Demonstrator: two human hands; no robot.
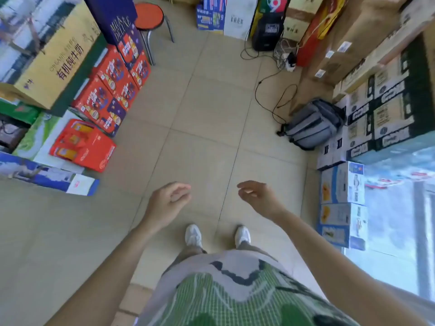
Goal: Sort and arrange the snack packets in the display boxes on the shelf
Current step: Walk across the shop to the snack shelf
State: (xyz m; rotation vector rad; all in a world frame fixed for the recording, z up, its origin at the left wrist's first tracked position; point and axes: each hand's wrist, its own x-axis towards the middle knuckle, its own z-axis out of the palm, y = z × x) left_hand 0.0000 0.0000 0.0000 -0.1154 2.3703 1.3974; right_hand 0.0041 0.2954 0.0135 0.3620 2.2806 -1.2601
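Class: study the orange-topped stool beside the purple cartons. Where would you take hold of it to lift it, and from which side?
On the stool, probably grip the round seat's rim, fingers under the edge overhanging the thin metal legs. Come from the open floor on its right in the picture; purple cartons crowd its left.

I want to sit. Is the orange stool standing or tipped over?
Standing: the orange stool has its seat up, legs on the floor.

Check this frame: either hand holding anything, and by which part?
Nothing held. Left hand and right hand hang over the beige tiled floor, fingers loosely curled and empty.
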